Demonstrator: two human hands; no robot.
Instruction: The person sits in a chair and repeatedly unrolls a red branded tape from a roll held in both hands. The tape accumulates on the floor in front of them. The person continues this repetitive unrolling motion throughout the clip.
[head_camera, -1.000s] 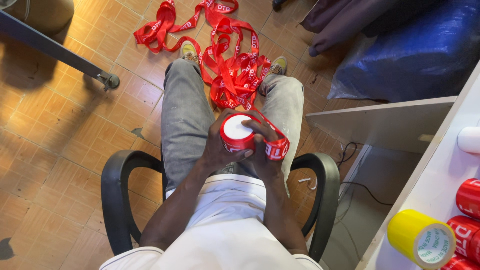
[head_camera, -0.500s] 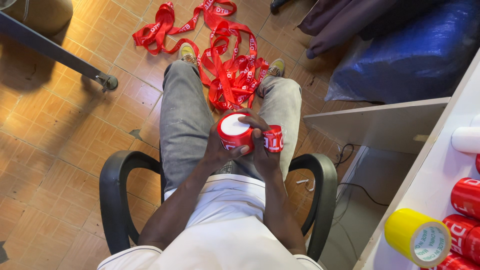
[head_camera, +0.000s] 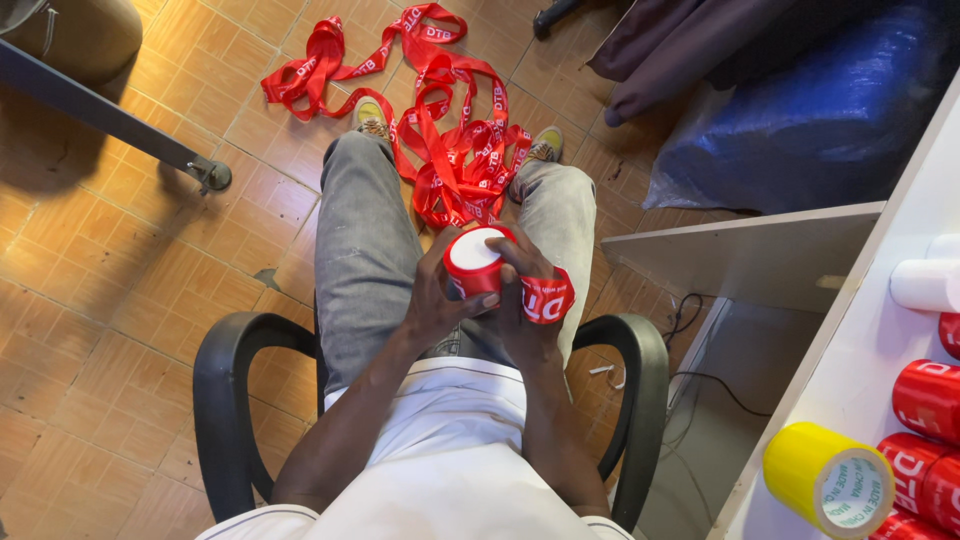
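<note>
I sit in a black armchair (head_camera: 232, 380) and hold a red ribbon roll (head_camera: 474, 262) with a white top over my lap. My left hand (head_camera: 432, 300) wraps around the roll from the left. My right hand (head_camera: 527, 312) touches its right side, with the red ribbon strip (head_camera: 547, 298) with white print looped over the fingers. From the roll the ribbon runs down between my grey-trousered legs into a long tangled ribbon pile (head_camera: 440, 130) on the floor by my shoes.
White shelf unit (head_camera: 850, 380) at right carries a yellow tape roll (head_camera: 828, 480), several red rolls (head_camera: 925, 400) and a white roll (head_camera: 925, 284). Blue plastic sack (head_camera: 800, 120) and dark cloth (head_camera: 690, 50) lie beyond it. A metal leg with caster (head_camera: 212, 178) stands left on the tiled floor.
The loop of ribbon on my right hand has shifted a little down and closer to the roll. Both hands stay on the roll over my lap.
</note>
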